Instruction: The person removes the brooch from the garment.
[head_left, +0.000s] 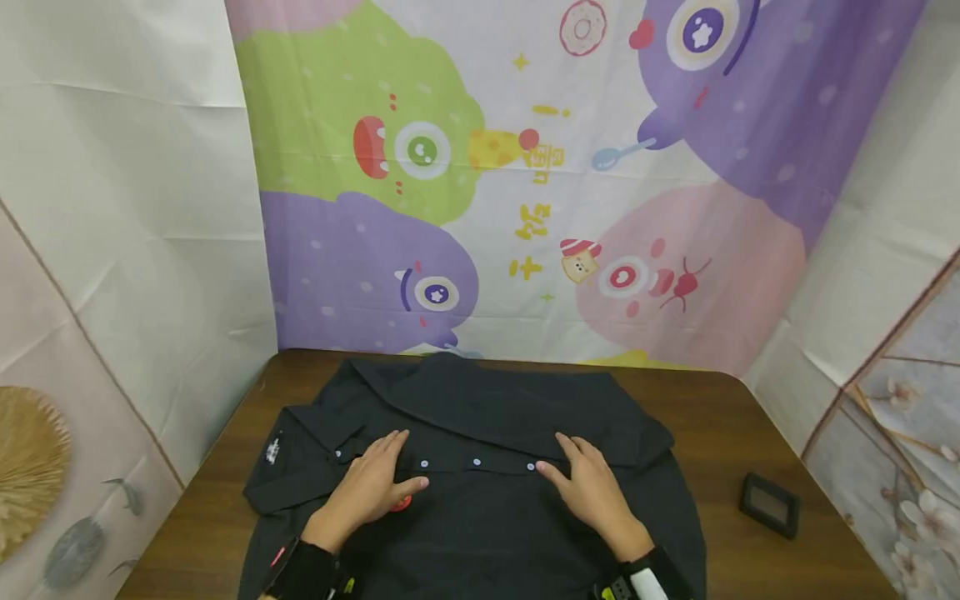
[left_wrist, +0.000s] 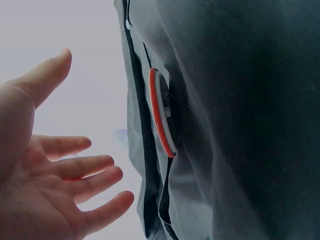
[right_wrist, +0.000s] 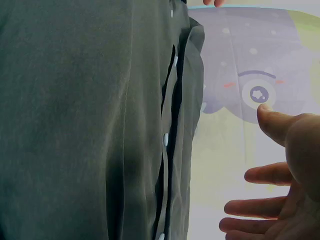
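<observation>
A dark button-up shirt [head_left: 480, 525] lies spread on the table, with a row of pale buttons [head_left: 477, 462] running across it. Above the shirt's left part is my left hand [head_left: 369, 483], fingers spread and holding nothing. In the left wrist view that hand [left_wrist: 60, 180] stands apart from the cloth. A red-rimmed round badge [left_wrist: 161, 114] sits on the shirt front, partly hidden by the left hand in the head view. My right hand [head_left: 594, 490] is over the shirt's right part, near the last visible button, its fingers extended; the right wrist view shows a gap to the cloth.
The brown wooden table [head_left: 738, 425] carries a small black rectangular frame [head_left: 770, 505] right of the shirt. A folded sleeve [head_left: 296, 458] with a white print lies at the left. Behind the table hangs a cartoon-printed cloth [head_left: 517, 325].
</observation>
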